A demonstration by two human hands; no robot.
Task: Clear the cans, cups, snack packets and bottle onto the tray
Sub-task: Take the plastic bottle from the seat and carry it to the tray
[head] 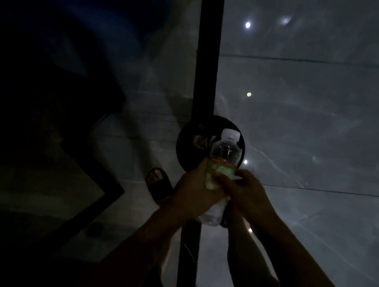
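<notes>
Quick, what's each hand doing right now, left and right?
Left hand: grips the plastic bottle around its label.
Right hand: also grips the same bottle, fingers curled over the label.

Person, head-camera view, dim light: left hand (192, 190) and right hand (247, 196) both bare, no rings, watch or bands discernible. Both forearms bare to the frame's lower edge, no sleeve or cuff in view. One foot (156, 182) visible below the hands, wearing a dark open-toed slide sandal (160, 189) with a broad strap across the instep, toes exposed.
</notes>
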